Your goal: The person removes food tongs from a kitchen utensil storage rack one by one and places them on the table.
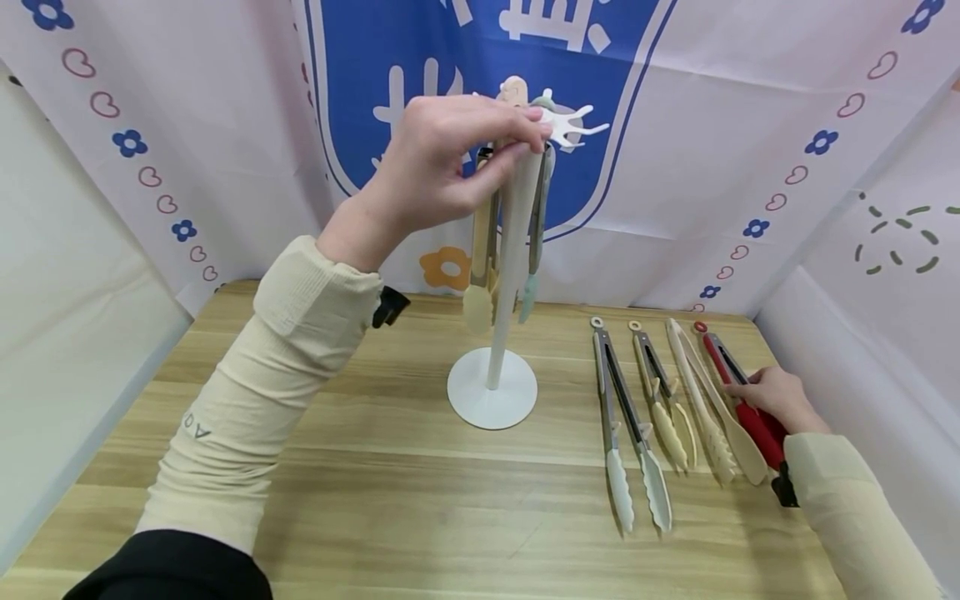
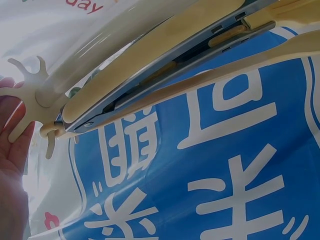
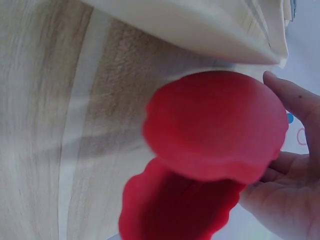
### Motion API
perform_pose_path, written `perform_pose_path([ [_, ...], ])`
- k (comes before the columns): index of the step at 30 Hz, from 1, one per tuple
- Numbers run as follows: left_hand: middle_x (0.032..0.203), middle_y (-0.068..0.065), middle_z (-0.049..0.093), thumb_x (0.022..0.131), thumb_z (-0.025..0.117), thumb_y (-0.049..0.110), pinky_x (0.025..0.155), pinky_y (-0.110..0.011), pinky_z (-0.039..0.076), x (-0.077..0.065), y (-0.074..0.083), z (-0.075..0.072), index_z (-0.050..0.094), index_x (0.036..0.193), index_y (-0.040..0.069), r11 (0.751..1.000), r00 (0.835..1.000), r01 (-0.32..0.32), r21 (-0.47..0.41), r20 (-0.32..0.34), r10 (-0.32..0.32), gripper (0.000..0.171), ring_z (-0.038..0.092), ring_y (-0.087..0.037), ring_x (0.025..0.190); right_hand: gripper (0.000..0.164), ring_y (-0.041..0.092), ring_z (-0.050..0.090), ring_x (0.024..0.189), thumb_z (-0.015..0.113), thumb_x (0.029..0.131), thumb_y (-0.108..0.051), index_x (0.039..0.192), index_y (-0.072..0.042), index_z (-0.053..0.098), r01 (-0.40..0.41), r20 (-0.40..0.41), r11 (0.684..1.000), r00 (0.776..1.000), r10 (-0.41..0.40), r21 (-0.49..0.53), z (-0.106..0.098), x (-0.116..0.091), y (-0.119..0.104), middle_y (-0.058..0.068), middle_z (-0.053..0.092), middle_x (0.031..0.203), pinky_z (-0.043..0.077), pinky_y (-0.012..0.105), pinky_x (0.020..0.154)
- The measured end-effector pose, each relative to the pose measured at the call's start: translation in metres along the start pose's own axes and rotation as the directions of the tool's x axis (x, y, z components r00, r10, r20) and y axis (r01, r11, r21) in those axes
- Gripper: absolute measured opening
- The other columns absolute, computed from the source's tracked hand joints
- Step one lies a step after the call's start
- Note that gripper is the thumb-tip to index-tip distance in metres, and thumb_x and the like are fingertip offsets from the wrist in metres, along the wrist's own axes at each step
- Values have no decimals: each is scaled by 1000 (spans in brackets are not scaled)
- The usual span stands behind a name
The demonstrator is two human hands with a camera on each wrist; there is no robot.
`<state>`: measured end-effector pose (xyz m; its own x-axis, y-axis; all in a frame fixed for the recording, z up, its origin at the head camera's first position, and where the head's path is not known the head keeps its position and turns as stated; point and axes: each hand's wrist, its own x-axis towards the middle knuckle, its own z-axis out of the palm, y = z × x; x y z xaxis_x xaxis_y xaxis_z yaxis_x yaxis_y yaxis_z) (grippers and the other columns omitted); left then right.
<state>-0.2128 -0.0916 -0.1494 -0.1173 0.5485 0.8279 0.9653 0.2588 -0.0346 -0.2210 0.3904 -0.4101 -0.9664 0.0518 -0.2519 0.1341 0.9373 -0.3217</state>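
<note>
The right hand [image 1: 783, 402], the nearer one, grips the red tongs [image 1: 756, 432], whose long axis slants far-left to near-right; the stand [image 1: 507, 275], which the left hand [image 1: 456, 164] holds, lies well leftward.

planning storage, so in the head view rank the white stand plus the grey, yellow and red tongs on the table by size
1. White stand
2. Grey tongs
Unranked, both smaller: yellow tongs and red tongs; they look close in length, and the right hand hides part of the red pair.
</note>
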Motion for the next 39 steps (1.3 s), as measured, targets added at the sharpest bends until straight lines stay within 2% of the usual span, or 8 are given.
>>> perform_pose_path([
  [16,97,-12,68,87,56,2,92,-26,43,0,0,0,67,92,-3,1000,1000,11,5,12,-11,13,61,-21,101,45,12,42,46,61,81,-43,50,-11,54,22,14,1000,1000,-22,-15,2,5,0,-4,48,46,33,27,47],
  [39,96,-12,68,87,56,1,92,-26,43,0,0,0,67,91,-4,1000,1000,6,1,10,-6,13,62,-22,100,44,14,40,49,63,79,-40,48,-15,41,44,-8,998,999,-45,-48,6,6,4,-6,38,47,33,27,46],
])
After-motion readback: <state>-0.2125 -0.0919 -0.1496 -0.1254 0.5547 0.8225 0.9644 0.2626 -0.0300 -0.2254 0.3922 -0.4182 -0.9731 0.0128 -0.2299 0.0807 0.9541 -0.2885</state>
